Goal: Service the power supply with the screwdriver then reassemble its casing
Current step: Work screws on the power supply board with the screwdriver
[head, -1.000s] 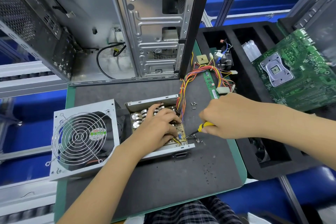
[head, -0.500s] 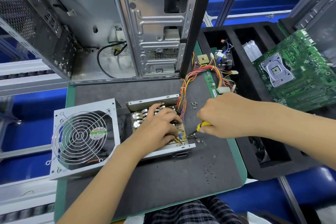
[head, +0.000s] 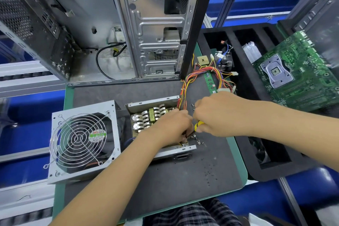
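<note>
Centre of the frame, the opened power supply [head: 146, 121] sits on the dark mat of the bench [head: 165, 185], its circuit board and silver capacitors bare. The left hand [head: 172, 126] lies over the board, fingers curled down among the parts; what they hold I cannot tell. The right hand [head: 216, 113] grips the yellow-handled screwdriver [head: 197, 127], tip angled down-left at the board's right edge. Loose screws [head: 197, 139] lie just beside that tip. At left, the fan cover [head: 82, 139] rests beside the unit. The coloured wire bundle [head: 200, 79] runs up toward the open computer case [head: 128, 27].
</note>
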The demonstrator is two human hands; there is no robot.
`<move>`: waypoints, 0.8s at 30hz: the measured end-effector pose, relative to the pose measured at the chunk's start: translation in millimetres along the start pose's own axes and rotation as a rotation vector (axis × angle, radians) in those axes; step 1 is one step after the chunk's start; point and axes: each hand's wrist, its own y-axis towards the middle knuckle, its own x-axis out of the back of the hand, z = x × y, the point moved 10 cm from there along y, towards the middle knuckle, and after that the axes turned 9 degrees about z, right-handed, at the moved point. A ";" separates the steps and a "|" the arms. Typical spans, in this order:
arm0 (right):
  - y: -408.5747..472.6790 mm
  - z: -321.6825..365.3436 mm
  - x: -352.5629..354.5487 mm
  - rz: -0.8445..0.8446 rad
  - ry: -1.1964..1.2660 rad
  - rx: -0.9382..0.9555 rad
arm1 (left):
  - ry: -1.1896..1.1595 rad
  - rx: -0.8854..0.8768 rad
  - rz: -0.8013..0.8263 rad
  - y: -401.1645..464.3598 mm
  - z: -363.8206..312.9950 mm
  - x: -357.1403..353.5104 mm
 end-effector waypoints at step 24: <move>6.3 11.8 5.8 -0.002 -0.119 -0.097 | -0.327 -0.039 -0.113 -24.7 15.1 25.2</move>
